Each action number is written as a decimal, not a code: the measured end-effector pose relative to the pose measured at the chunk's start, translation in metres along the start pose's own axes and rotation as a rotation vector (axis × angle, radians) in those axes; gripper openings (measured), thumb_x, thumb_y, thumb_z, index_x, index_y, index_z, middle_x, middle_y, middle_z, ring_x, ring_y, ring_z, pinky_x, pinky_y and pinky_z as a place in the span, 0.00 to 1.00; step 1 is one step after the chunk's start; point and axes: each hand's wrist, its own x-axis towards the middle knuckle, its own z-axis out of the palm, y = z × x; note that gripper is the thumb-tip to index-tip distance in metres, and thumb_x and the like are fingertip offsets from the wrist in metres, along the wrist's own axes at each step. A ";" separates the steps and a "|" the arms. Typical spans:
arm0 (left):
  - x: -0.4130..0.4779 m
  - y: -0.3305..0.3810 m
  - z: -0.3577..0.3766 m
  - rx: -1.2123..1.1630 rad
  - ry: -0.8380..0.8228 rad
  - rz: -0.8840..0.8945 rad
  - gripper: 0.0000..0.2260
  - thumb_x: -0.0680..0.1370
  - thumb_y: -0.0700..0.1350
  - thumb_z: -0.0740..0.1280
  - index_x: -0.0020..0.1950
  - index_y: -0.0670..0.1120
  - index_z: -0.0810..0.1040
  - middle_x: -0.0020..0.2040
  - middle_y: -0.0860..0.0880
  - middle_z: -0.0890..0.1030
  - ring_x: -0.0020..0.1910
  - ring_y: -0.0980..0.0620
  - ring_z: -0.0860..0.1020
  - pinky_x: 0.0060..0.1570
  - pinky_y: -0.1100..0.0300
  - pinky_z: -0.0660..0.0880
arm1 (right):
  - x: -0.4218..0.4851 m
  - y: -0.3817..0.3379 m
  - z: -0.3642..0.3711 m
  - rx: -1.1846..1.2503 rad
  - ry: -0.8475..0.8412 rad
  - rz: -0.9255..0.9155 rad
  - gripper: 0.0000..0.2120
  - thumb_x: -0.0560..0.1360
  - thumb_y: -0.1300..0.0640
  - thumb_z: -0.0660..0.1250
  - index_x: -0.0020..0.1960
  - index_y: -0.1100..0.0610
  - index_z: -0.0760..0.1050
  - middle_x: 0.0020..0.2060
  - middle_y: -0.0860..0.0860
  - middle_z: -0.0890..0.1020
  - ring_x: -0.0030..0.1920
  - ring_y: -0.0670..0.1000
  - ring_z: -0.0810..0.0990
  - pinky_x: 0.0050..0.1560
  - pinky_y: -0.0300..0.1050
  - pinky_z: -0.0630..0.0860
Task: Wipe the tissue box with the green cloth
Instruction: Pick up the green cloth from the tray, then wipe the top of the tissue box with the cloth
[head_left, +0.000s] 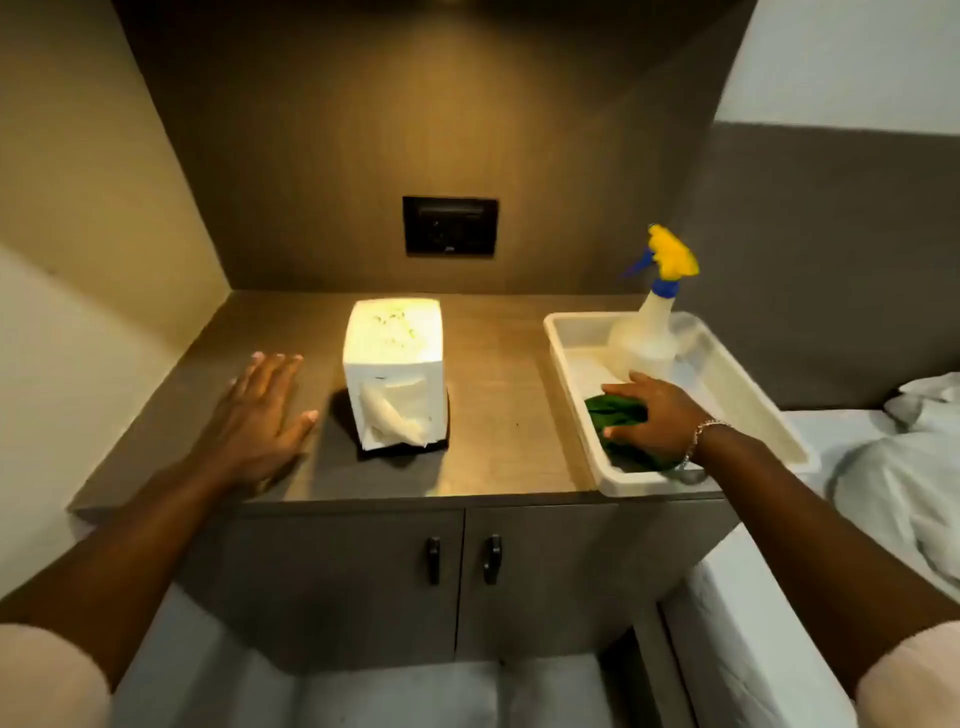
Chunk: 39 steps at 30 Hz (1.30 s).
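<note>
While the right hand (655, 415) rests on the green cloth (618, 410) in the near end of the white tray (748, 405), fingers curled over the crumpled fabric and seemingly closing on it, though a firm pinch cannot be confirmed. Cloth bunched against the tray's near-left wall, partly hidden under the palm. Spray bottle (649, 332) upright at the tray's far end, yellow and blue trigger head on top, just beyond the fingertips. Tray at the right edge of the cabinet top (498, 364), its near corner overhanging the front edge.

Tissue box (395, 371) near the middle of the top, standing on end on a dark base, long axis upright, one tissue hanging from the slot on the face turned to the front edge. Lies to the left of the cloth, with bare surface between box and tray. Left hand (262, 415) flat on the top, fingers spread, holding nothing, just beside the box on its left and clearly the nearer of the two.

Probable next need: lift the cloth over the tray wall and carry it leftward to the box, with the left hand well placed to steady it.

No brand, label or readable writing anywhere; faint greenish marks on the box's upper face too blurred to make out. Dark wall socket (450, 226) behind, markings illegible.
</note>
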 end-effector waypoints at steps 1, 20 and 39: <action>0.001 -0.004 0.006 0.029 -0.030 -0.024 0.34 0.75 0.61 0.54 0.77 0.47 0.52 0.78 0.43 0.55 0.77 0.44 0.49 0.74 0.42 0.51 | 0.007 0.002 0.004 -0.045 -0.052 0.010 0.34 0.70 0.46 0.72 0.73 0.45 0.64 0.78 0.57 0.59 0.75 0.62 0.60 0.76 0.61 0.58; 0.012 -0.021 0.037 0.115 -0.185 -0.099 0.34 0.74 0.65 0.43 0.77 0.52 0.42 0.79 0.49 0.44 0.77 0.49 0.41 0.74 0.42 0.41 | 0.004 -0.005 0.001 0.140 0.196 0.081 0.21 0.69 0.67 0.74 0.59 0.53 0.81 0.62 0.56 0.80 0.62 0.61 0.77 0.66 0.55 0.71; 0.097 0.035 -0.060 -0.513 -0.525 0.255 0.58 0.60 0.65 0.75 0.75 0.59 0.37 0.76 0.59 0.38 0.74 0.57 0.37 0.75 0.49 0.40 | 0.044 -0.246 -0.044 0.189 0.044 -0.417 0.24 0.73 0.53 0.72 0.67 0.45 0.73 0.72 0.49 0.71 0.73 0.47 0.67 0.73 0.48 0.66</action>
